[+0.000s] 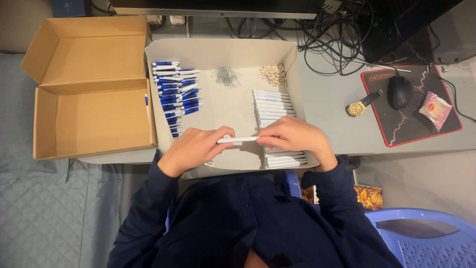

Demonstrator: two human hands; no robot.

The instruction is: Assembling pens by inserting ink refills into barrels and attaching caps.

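My left hand and my right hand hold a white pen barrel between them, one at each end, over a shallow white tray. Under and beyond my right hand lies a row of white pen barrels. A heap of blue-and-white pen parts fills the tray's left side. At the far side of the tray sit a small pile of metal springs and a pile of small tan pieces.
An open brown cardboard box stands left of the tray. On the right lie a gold wristwatch, a black mouse on a black and red mat, a wrapped snack and tangled cables. A blue plastic chair is at lower right.
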